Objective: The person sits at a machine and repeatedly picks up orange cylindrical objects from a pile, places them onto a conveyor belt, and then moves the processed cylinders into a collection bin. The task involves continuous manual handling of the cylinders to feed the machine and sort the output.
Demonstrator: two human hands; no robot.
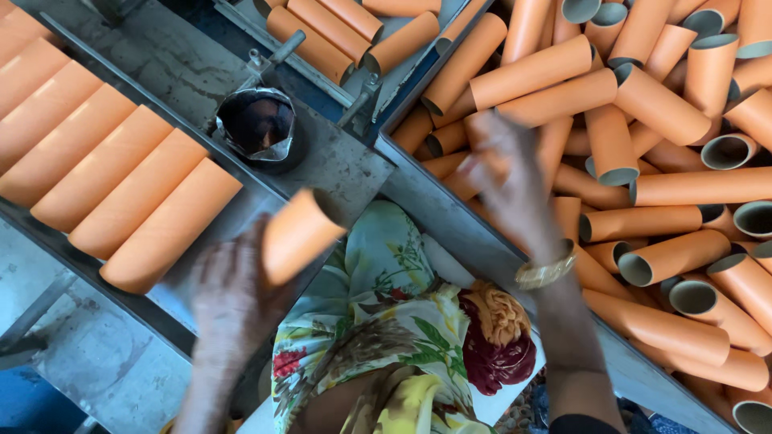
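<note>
An orange cardboard tube (pixel 299 235) sits in the left hand (pixel 233 293), gripped around its lower end with its open mouth pointing up and away, just beside the near end of a row of tubes (pixel 104 173) that lie side by side on a slanted grey tray (pixel 211 229). Those laid tubes touch one another along their lengths and all run in the same direction, which the straight edges of the tray seem to keep tidy; the held tube is tilted much like them, so it appears lined up with the row rather than carried at random. The right hand (pixel 507 181) is stretched out over a loose heap of tubes (pixel 667 201) in a bin (pixel 438 213) on the right, fingers spread and blurred with motion, touching or nearly touching the top of the pile; whether it has closed on one I cannot tell. A gold bangle (pixel 547 273) rings that wrist. In the heap the tubes point every way, some showing grey insides. Between tray and bin stands a small dark pot (pixel 259 124) lined with crumpled film on a grey metal ledge, and more tubes lie in a channel (pixel 346 32) beyond it. Floral cloth (pixel 386 321) covers the person's lap below.
</note>
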